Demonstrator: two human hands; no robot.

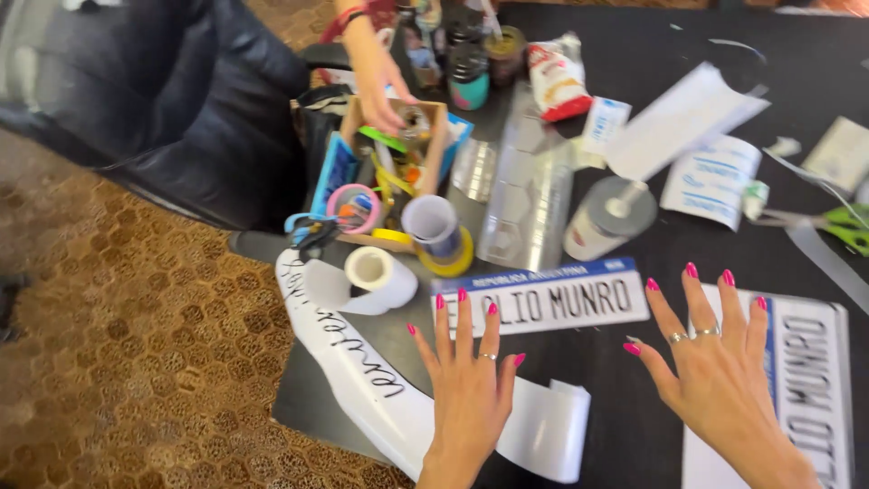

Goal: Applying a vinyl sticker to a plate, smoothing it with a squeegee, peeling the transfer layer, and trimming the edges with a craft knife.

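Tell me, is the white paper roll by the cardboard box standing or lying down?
Lying down: the white roll rests on its side, hollow core facing the camera.

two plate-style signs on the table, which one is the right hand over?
The right hand overlaps the sign at the table's right edge, which is turned lengthwise away from the camera. The other sign lies crosswise between both hands, under the left hand's fingertips.

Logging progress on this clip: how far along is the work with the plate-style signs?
Two printed signs look finished: one lies flat mid-table, another at the right edge. The left hand and right hand hover spread and hold nothing. The white paper strip lies loose, and tape rolls and scissors remain out.
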